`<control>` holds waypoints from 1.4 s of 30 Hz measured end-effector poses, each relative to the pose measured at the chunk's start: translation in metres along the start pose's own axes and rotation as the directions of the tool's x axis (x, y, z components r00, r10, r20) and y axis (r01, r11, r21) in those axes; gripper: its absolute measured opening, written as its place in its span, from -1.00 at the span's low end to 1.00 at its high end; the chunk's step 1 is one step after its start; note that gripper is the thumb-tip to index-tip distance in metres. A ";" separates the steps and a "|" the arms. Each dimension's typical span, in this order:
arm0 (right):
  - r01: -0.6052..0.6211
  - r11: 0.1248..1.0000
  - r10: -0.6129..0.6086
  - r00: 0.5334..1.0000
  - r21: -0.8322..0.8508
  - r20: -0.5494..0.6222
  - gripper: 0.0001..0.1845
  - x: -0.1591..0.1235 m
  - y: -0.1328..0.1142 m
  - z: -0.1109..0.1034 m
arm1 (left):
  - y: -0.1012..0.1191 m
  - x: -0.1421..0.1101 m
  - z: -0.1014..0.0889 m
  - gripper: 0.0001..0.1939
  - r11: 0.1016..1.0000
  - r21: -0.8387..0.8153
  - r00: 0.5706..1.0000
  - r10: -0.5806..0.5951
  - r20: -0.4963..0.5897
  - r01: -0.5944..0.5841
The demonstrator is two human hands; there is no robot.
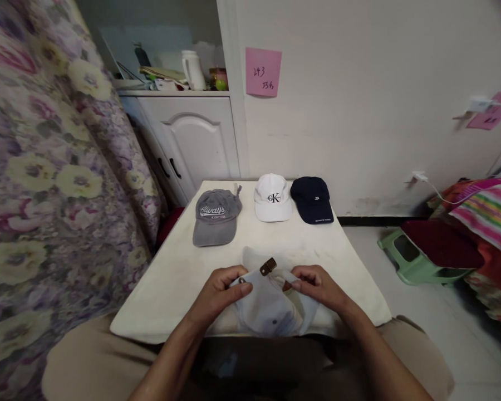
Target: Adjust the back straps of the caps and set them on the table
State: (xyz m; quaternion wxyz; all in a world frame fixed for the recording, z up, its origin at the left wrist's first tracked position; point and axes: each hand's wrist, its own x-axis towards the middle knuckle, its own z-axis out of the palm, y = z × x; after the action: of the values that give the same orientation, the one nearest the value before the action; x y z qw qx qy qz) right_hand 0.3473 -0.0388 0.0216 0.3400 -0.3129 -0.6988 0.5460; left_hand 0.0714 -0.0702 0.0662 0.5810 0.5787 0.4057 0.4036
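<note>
A pale blue baseball cap (pixel 261 303) lies at the near edge of the cream table, its back strap side turned up. A dark metal buckle (pixel 268 267) shows on its strap. My left hand (pixel 223 289) pinches the cap's edge on the left, thumb on top. On the other side, my right hand (pixel 317 285) grips the strap end between thumb and fingers. Farther back sit a grey cap (pixel 217 217) with white lettering, a white cap (pixel 273 197) with black letters, and a navy cap (pixel 312 200) close beside the white one.
The cream-covered table (pixel 171 289) stands against the wall. A floral curtain (pixel 67 223) hangs along the left. Behind is a white cabinet (pixel 196 145) with a white jug (pixel 193 71) on its ledge. To the right stands a green stool (pixel 417 267) beside striped bedding (pixel 492 214).
</note>
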 end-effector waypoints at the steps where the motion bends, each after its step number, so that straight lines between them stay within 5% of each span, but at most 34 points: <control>1: -0.002 0.999 0.003 1.000 0.054 -0.020 -0.69 -0.002 -0.002 -0.002 | 0.003 -0.001 0.000 -0.72 1.000 -0.018 1.000 0.016 -0.007 -0.016; 5: 0.105 0.961 -0.062 0.983 0.257 -0.170 -0.77 -0.003 -0.018 -0.008 | 0.022 -0.008 -0.004 -0.74 0.987 -0.134 0.994 0.081 -0.078 -0.091; 9: 0.247 0.830 -0.161 0.965 0.500 -0.209 -0.85 0.003 -0.053 -0.012 | 0.050 -0.014 -0.004 -0.76 0.970 -0.175 0.983 0.153 -0.103 -0.169; 15: 0.330 0.747 -0.225 0.942 0.577 -0.247 -0.83 0.007 -0.098 -0.016 | 0.080 -0.014 0.017 -0.75 0.930 -0.340 0.988 0.113 -0.106 -0.142; 22: 0.262 0.789 -0.074 0.939 0.556 -0.337 -0.71 0.017 -0.082 -0.019 | 0.060 0.004 0.028 -0.72 0.905 -0.421 0.984 -0.017 -0.178 -0.060; 32: 0.288 0.740 -0.077 0.934 0.608 -0.348 -0.72 0.026 -0.076 -0.018 | 0.066 0.020 0.019 -0.67 0.957 -0.282 0.977 0.002 -0.212 -0.063; 42: 0.127 0.754 -0.109 0.992 0.645 -0.067 -0.42 0.029 -0.056 -0.026 | 0.059 0.022 0.020 -0.73 0.989 0.071 0.895 0.148 -0.422 -0.130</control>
State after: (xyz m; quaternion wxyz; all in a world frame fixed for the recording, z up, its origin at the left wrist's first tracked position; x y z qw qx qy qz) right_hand 0.3485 -0.0129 0.0845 0.4696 -0.1387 -0.4813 0.7270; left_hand 0.0974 -0.0560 0.1249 0.4361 0.5160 0.4885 0.5522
